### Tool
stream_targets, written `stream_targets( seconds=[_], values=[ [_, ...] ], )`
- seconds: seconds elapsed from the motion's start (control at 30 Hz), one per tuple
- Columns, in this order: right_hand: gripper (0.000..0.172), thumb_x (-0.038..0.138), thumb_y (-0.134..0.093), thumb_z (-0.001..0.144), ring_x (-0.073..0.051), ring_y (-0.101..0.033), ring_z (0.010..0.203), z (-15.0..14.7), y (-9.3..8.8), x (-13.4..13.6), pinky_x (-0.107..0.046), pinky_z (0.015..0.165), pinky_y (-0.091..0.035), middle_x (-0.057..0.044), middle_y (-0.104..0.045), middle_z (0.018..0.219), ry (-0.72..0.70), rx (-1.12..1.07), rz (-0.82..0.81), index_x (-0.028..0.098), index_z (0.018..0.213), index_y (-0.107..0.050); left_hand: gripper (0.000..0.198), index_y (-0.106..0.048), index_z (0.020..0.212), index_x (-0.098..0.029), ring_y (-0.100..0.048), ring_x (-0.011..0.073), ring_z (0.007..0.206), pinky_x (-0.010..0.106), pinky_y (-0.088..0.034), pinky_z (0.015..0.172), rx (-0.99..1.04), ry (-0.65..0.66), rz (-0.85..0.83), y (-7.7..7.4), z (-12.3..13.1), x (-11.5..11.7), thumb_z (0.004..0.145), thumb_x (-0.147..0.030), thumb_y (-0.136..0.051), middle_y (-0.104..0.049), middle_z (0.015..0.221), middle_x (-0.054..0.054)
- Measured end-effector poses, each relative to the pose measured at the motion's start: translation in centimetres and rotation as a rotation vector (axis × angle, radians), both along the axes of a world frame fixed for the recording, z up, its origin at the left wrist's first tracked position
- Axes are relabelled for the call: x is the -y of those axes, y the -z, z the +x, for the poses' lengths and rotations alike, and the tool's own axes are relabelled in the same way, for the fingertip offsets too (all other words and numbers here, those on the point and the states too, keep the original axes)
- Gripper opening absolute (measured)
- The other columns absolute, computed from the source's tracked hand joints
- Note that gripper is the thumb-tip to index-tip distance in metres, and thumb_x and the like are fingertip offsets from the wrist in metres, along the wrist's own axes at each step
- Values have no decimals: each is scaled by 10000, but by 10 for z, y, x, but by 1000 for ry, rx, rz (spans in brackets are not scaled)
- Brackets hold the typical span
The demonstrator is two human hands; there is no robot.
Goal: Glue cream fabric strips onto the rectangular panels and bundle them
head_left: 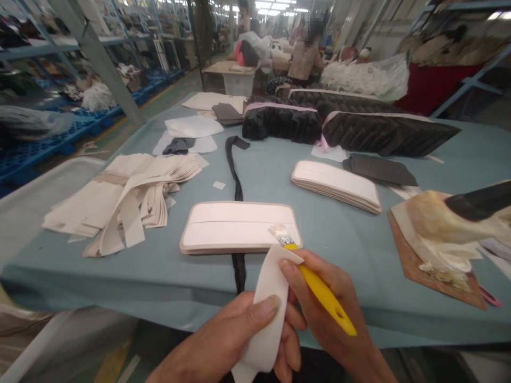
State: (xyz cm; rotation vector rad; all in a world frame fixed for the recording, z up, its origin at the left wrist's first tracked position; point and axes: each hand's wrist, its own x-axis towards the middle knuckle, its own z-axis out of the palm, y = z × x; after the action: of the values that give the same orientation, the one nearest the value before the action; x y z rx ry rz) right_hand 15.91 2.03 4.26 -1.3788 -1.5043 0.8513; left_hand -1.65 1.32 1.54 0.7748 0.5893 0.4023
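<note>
Between the thumb and fingers of my left hand (235, 332) is a cream fabric strip (268, 311), held upright in front of the table edge. My right hand (331, 298) pinches the strip's upper corner and also grips a yellow-handled brush (325, 295). The brush's pale bristles point away from me, over the right end of a stack of white panels (239, 229) with beige borders. Whether the bristles touch the top panel I cannot tell. A black strap (235, 181) runs beneath that stack toward me.
Cream strips (120, 197) lie piled at left. A second panel stack (337, 183) sits right of centre, near dark grey pieces (379, 169). Bundled black fabric (281, 122) lines the back. At right, a glue-stained container (439, 218) rests on a brown board (403, 252). A person (305, 58) is farther off.
</note>
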Motion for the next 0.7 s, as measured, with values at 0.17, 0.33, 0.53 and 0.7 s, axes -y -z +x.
stream_targets(
  seconds=[0.17, 0.33, 0.53, 0.7],
  values=[
    [359, 459, -625, 987, -85, -487, 414, -1, 3, -3, -166, 400, -394, 57, -534, 519, -29, -37, -92, 214, 726, -606, 665, -653, 1056, -121, -616, 120, 617, 205, -487, 641, 25, -18, -18, 1, -1, -1, 899, -766, -637, -681, 759, 68],
    [368, 453, -702, 936, -87, -464, 444, -4, 11, -7, -179, 424, -403, 60, -518, 521, -1, -92, -127, 216, 696, -554, 668, -639, 1107, -121, -624, 128, 611, 204, -478, 616, 49, -55, -59, 7, -5, -1, 882, -749, -683, -684, 739, 60],
    [406, 413, -752, 854, -79, -391, 405, -14, 10, -14, -189, 394, -358, 80, -455, 469, 49, -125, -105, 230, 624, -472, 654, -641, 1111, -121, -660, 144, 633, 224, -499, 640, 47, -109, -78, 10, -8, -4, 884, -732, -697, -712, 747, 72],
    [410, 389, -771, 829, -73, -384, 388, -20, 11, -20, -182, 383, -343, 89, -464, 452, 64, -160, -86, 234, 616, -456, 615, -667, 1023, -113, -648, 133, 627, 218, -488, 653, -26, -190, -21, 8, -6, -8, 923, -720, -655, -722, 703, 68]
  ],
)
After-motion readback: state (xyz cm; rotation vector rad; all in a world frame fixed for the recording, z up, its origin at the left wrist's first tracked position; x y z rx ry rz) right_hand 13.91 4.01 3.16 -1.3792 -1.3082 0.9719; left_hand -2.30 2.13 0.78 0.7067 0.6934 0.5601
